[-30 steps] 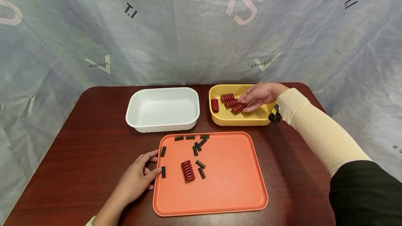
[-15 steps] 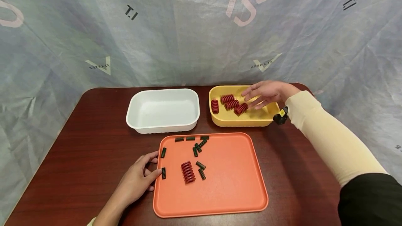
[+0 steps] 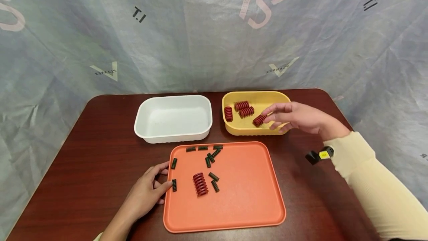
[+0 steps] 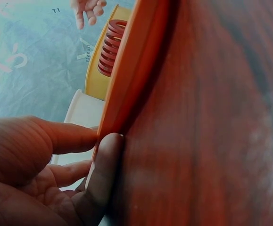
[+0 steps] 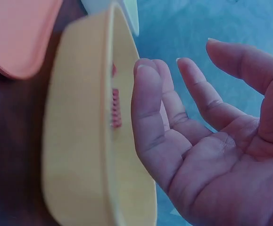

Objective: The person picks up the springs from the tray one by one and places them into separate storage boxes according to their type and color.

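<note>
My left hand pinches the left rim of the orange tray; in the left wrist view its thumb and fingers close on that edge. A large red spring lies on the tray. Around it are several small dark green springs, one of them at the thumb tip. My right hand is over the right front side of the yellow bin, fingers loosely bent and nothing in them, as the right wrist view confirms. Just past its fingertips a red spring lies in the bin.
Several red springs sit in the yellow bin, such as one at its left wall. Left of it stands a white bin. Behind the brown table hangs a grey printed curtain.
My right hand has drawn away from the springs, to the right and toward me. The nearest red spring now lies a little farther right and forward. My left hand stays on the tray.
</note>
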A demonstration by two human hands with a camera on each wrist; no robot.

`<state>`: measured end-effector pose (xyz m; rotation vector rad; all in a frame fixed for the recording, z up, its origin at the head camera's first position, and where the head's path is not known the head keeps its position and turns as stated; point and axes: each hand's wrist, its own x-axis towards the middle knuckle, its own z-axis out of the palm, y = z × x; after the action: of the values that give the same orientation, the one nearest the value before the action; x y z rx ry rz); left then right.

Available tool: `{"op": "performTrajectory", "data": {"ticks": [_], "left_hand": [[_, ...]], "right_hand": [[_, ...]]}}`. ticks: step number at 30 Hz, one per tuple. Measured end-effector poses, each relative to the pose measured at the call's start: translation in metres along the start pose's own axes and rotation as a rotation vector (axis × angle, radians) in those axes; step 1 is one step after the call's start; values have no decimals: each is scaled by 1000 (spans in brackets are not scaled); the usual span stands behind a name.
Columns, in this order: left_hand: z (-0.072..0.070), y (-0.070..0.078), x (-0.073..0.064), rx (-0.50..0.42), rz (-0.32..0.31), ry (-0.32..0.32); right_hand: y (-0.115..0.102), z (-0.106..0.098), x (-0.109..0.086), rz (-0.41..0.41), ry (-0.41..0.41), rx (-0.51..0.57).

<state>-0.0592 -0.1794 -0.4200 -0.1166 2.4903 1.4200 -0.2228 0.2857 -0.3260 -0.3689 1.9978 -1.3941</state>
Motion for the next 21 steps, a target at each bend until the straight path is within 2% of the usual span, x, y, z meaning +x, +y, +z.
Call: {"op": "performTrajectory", "data": {"ticks": [9, 21], "left_hand": [[0, -1, 0, -1, -16, -3], [1, 0, 0, -17, -11, 2]], "right_hand": [[31, 35, -29, -21, 34, 51], [58, 71, -56, 41, 84, 42]]}}
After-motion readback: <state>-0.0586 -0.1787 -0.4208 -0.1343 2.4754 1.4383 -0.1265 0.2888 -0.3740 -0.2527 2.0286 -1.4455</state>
